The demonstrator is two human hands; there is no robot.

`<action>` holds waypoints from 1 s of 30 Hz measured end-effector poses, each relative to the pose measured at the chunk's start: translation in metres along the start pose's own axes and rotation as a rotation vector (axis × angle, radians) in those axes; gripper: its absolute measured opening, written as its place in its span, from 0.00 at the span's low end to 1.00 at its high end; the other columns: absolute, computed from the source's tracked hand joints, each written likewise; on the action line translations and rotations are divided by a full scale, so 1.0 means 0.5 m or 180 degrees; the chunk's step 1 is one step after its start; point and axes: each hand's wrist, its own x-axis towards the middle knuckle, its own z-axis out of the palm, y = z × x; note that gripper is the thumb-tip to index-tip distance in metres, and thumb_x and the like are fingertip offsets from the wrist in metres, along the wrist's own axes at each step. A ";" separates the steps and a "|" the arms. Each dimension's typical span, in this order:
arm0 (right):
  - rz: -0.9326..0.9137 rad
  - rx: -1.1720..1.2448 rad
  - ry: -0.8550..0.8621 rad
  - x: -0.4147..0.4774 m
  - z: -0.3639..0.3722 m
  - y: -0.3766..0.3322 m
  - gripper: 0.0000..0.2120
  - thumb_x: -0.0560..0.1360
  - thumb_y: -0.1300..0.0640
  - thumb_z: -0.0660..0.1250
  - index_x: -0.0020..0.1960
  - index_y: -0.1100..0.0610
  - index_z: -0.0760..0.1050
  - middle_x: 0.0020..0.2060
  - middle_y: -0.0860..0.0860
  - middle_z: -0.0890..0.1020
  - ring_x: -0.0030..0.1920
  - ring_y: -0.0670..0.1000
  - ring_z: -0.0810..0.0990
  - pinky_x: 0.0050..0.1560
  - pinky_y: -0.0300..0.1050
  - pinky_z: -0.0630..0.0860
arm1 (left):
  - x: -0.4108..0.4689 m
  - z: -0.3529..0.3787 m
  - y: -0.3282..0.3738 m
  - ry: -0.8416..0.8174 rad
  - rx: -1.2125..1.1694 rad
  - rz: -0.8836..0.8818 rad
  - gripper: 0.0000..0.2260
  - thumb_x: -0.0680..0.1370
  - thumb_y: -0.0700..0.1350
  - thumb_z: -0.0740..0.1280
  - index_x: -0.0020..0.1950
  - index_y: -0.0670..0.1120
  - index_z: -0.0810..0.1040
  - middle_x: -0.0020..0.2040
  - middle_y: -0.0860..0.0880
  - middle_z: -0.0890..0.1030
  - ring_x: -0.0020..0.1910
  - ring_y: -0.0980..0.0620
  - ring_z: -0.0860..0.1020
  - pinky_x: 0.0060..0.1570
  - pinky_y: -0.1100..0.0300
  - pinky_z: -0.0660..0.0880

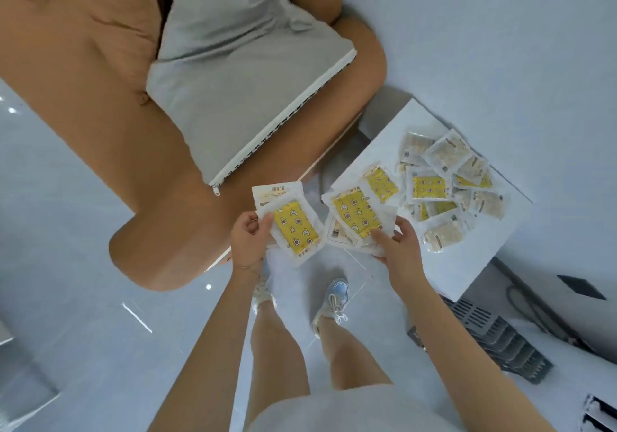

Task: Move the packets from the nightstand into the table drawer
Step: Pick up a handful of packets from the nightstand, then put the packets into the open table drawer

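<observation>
My left hand [248, 239] grips a small stack of clear packets [293, 224] with yellow patterned pads inside, held over the floor beside the bed. My right hand [397, 243] holds another few packets [355, 213] at the near corner of the white nightstand [414, 114]. Several more packets [447, 184], some yellow and some pale beige, lie in a loose pile on the nightstand top. No table drawer is in view.
An orange-brown bed [83, 81] with a grey pillow [233, 64] fills the upper left. A dark grille-like object [500, 334] and cable lie on the floor right of my legs. Glossy pale floor [83, 298] spreads to the left.
</observation>
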 end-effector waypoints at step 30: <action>-0.0299 -0.1821 -0.1846 -0.387 1.018 0.224 0.19 0.74 0.69 0.66 0.64 0.61 0.67 0.54 0.55 0.81 0.55 0.57 0.82 0.55 0.56 0.78 | -0.044 -1.095 -0.048 0.2305 -0.1506 -0.0449 0.07 0.78 0.41 0.66 0.41 0.46 0.71 0.33 0.56 0.83 0.33 0.59 0.81 0.35 0.59 0.79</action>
